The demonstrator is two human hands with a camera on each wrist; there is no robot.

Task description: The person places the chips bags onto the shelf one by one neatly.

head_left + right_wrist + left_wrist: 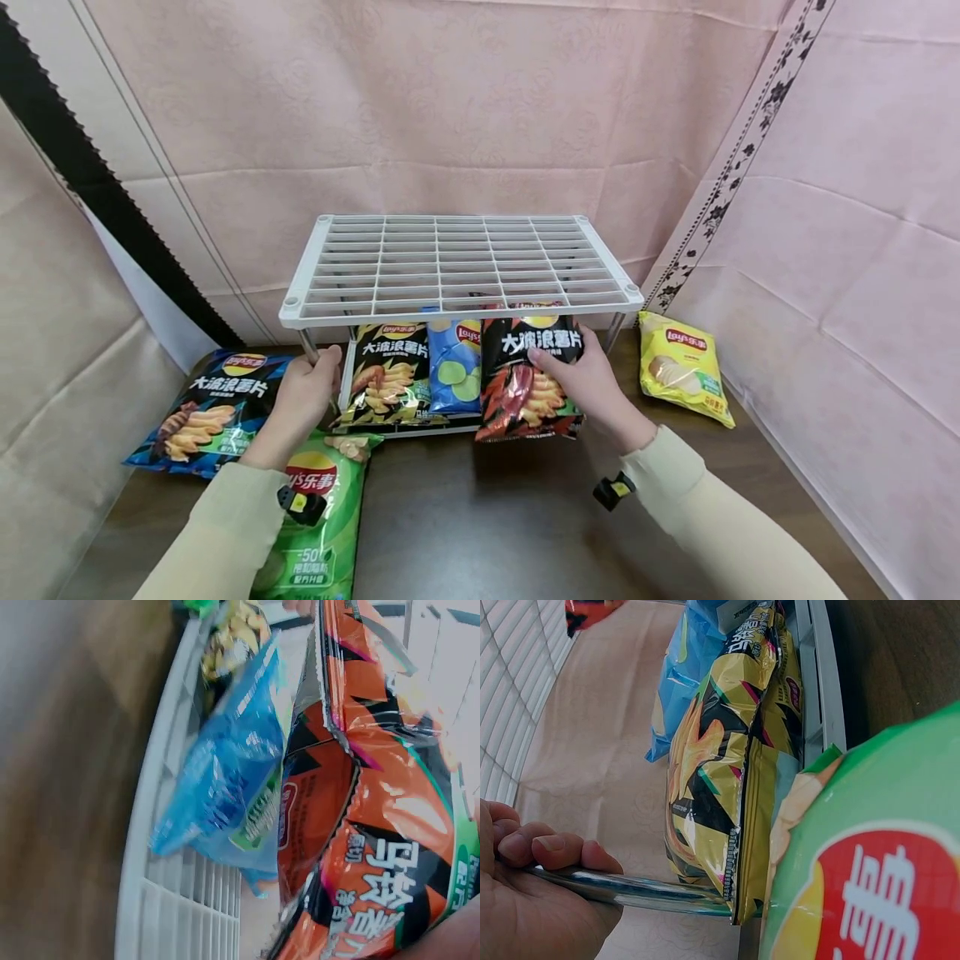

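Note:
A white two-tier wire rack (pixel 461 315) stands on the table. My left hand (pixel 300 400) grips its front left metal leg (pixel 660 895), fingers curled round it in the left wrist view. A red-and-black bag of potato chips (pixel 525 387) is held by its right side in my right hand (pixel 596 383), thumb on the front, at the rack's front right. Beside it, on the lower shelf (pixel 142 877), stand a blue chip bag (pixel 455 367) and a gold-and-black chip bag (pixel 392 375). The fingers behind the red-and-black bag are hidden.
Left of the rack lies a dark blue chip bag (pixel 217 408). A green chip bag (pixel 330 508) lies under my left forearm, close to the rack's front left corner. On the far right is a yellow chip bag (pixel 684 367). Pink cloth (pixel 480 100) hangs behind the table.

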